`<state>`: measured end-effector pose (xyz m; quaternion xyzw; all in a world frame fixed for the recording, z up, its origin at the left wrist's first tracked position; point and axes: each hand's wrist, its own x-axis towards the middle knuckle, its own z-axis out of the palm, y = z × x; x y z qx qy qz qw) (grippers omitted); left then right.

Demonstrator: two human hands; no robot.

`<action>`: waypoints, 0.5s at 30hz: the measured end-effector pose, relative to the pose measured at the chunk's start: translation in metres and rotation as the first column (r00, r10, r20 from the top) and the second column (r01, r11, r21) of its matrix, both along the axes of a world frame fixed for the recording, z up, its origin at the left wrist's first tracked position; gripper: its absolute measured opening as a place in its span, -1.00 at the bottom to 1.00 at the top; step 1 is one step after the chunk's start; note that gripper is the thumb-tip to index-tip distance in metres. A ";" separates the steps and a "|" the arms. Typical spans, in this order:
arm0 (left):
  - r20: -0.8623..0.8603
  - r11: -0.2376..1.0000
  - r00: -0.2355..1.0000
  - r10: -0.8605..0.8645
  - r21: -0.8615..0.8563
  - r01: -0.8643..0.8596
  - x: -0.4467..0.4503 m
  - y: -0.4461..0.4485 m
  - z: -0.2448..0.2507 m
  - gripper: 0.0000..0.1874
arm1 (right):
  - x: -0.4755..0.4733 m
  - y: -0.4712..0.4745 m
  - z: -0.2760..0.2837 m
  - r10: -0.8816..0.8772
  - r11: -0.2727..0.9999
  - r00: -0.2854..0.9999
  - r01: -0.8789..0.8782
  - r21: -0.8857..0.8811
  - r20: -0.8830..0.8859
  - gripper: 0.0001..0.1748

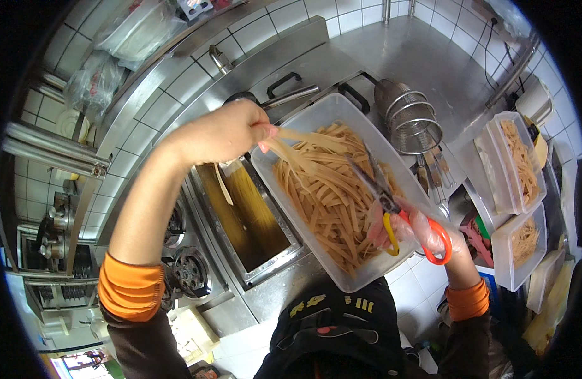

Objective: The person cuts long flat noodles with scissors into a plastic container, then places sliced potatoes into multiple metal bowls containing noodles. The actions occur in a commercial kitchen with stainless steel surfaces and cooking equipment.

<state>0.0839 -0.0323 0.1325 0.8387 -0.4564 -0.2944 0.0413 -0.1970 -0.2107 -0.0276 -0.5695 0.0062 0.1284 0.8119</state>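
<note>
A rectangular translucent plastic tub (338, 284) full of wide flat tan noodles (338, 213) lies tilted in front of me, its near end over my apron. My left hand (234, 130) pinches a bundle of these noodles and lifts it above the tub's far left corner. One loose strip (223, 184) hangs below that hand over the tank of yellowish water. My right hand (409, 227), in a clear plastic glove, holds scissors (385, 199) with a red-orange and yellow handle. Their blades are spread and point over the noodles.
Left of the tub a steel tank (248, 213) of yellowish water is set in the counter, beside gas burners (191, 270). Wire-mesh strainer baskets (409, 113) lie behind the tub. More noodle tubs (518, 251) stand at right. A tap (220, 59) and lid handles (284, 84) are at the back.
</note>
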 end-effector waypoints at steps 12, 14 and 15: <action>0.105 0.994 0.992 -0.071 0.087 0.062 -0.024 -0.034 0.061 -0.56 | -0.011 0.061 -0.008 0.135 0.978 0.977 -0.158 0.134 0.164 -0.44; 0.048 0.994 0.998 -0.048 0.101 0.043 -0.027 -0.038 0.059 -0.56 | 0.002 0.078 -0.005 0.169 0.983 0.951 -0.180 0.020 0.260 -0.38; 0.011 0.993 0.999 -0.038 0.112 0.036 -0.028 -0.039 0.058 -0.57 | 0.006 0.083 -0.004 0.150 0.985 0.976 -0.162 0.063 0.159 -0.37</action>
